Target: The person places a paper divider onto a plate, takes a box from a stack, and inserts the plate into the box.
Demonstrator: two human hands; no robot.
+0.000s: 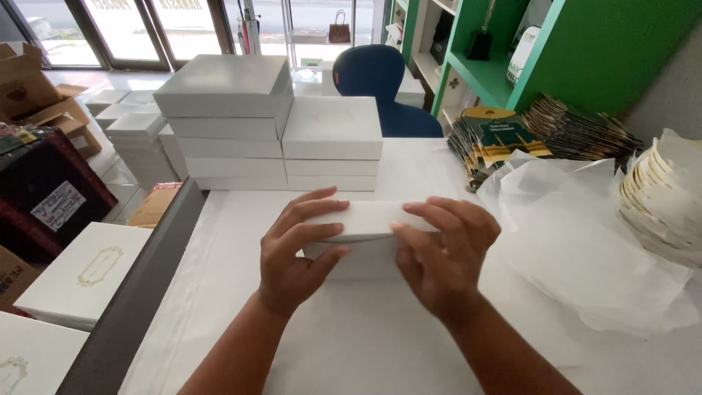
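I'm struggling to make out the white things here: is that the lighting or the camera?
Head view: daylight from the glass doors washes them out, so the white box under the left hand and right hand nearly merges with the white table; shadows are faint, edges bend slightly.

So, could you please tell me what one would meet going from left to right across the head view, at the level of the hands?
White box with gold emblem → grey table edge → left hand → small white box held by both hands → right hand → crumpled white tissue paper → stack of cream paper pieces.
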